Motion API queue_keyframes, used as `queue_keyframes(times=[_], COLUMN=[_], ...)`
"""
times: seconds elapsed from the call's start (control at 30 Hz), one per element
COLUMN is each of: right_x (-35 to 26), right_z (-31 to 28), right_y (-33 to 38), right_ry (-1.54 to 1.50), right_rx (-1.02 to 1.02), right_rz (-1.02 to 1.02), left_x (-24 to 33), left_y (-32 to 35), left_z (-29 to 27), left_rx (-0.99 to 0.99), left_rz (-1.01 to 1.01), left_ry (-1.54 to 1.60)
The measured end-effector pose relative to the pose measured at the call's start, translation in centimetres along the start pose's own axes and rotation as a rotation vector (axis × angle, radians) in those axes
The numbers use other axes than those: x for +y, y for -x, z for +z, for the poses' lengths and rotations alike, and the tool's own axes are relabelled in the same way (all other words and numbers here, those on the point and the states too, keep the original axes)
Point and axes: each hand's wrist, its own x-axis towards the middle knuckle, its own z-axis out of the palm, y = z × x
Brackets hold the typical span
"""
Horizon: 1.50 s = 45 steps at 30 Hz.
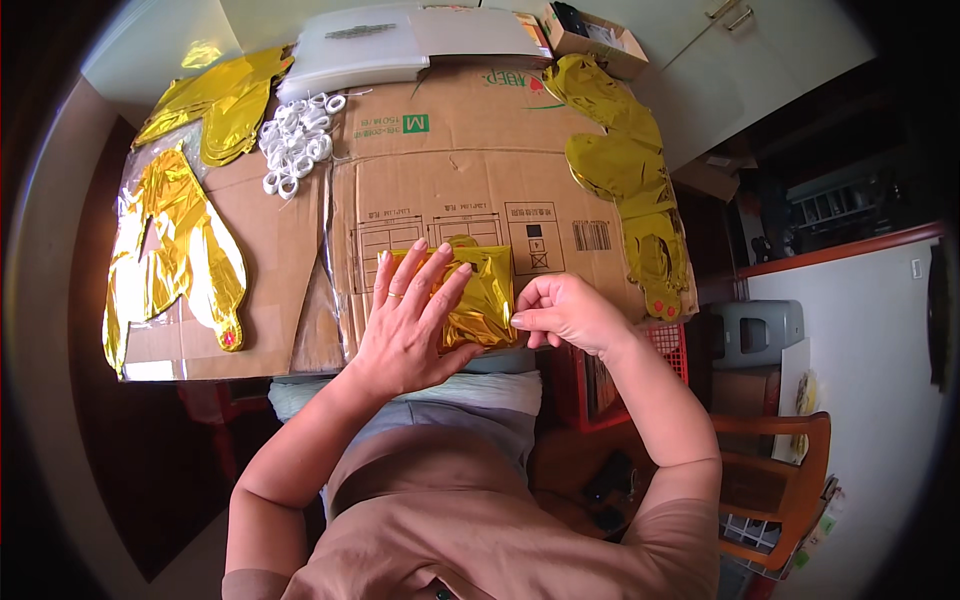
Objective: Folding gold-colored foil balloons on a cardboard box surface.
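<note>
On the cardboard in front of me lies a gold foil balloon, folded flat into a rough square. My left hand rests on its left side, palm down, with the fingers stretched and apart. At the balloon's right edge, my right hand has thumb and fingers closed in a pinch on the foil. Part of the folded balloon is hidden under the left hand.
Flat gold foil balloons lie at the left and along the right edge. White ribbon coils are heaped at the back left. Behind them are clear plastic bags and a small open box. A red basket stands below right.
</note>
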Motion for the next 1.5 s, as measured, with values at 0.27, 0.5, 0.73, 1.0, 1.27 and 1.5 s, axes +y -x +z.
queue_keyframes(times=[0.27,0.5,0.73,1.0,1.27,1.5], right_x=[-0.5,-0.7,-0.7,0.4,0.5,-0.3], right_z=[0.3,0.8,1.1,0.9,1.0,0.2], right_y=[-0.2,-0.3,-0.6,-1.0,-1.0,-0.3], right_ry=[0.042,0.040,0.057,-0.077,-0.171,-0.132], right_rx=[0.004,0.030,0.031,0.028,-0.006,-0.036], right_rz=[0.041,0.051,0.054,0.034,0.073,0.044], left_x=[-0.2,0.0,-0.1,-0.3,-0.1,-0.2], left_y=[0.1,0.0,0.0,0.1,0.0,-0.1], left_z=[0.2,0.0,0.0,0.3,0.0,0.1], left_rx=[-0.020,-0.015,-0.014,-0.020,-0.016,-0.016], left_rz=[-0.008,-0.004,0.000,0.002,0.013,0.011], left_ry=[0.004,0.012,0.014,0.013,0.010,0.010])
